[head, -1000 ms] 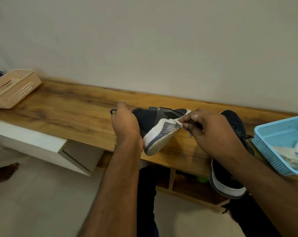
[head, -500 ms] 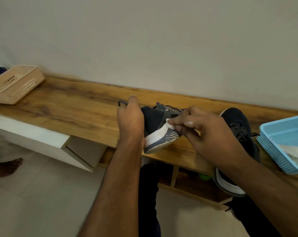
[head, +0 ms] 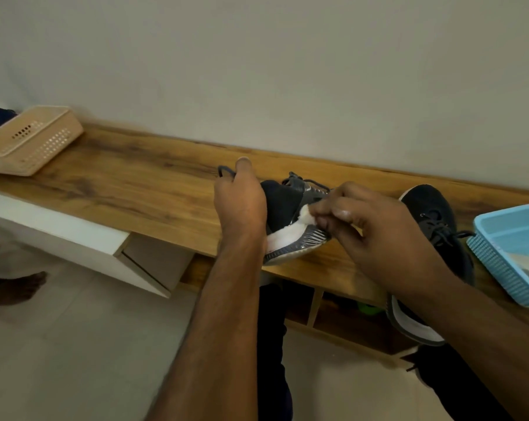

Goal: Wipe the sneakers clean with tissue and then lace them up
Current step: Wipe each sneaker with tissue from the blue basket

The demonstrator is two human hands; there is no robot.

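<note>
Lighting: dim, even, indoor; source not visible. Wall (head: 287, 62) reads flat grey-beige, slightly darker toward the upper corners. Shadows: soft, faint; a weak one behind the beige basket (head: 29, 141) at far left, darker shade under the wooden bench top (head: 120, 183). Glare: none; mild sheen on the wood. Sharpness: moderate, somewhat smeared; fine detail soft. Distortion: wide-angle, bench edge runs tilted, forearms stretched at the near edge.

Blue basket (head: 500, 253) cut off rightward.
</note>
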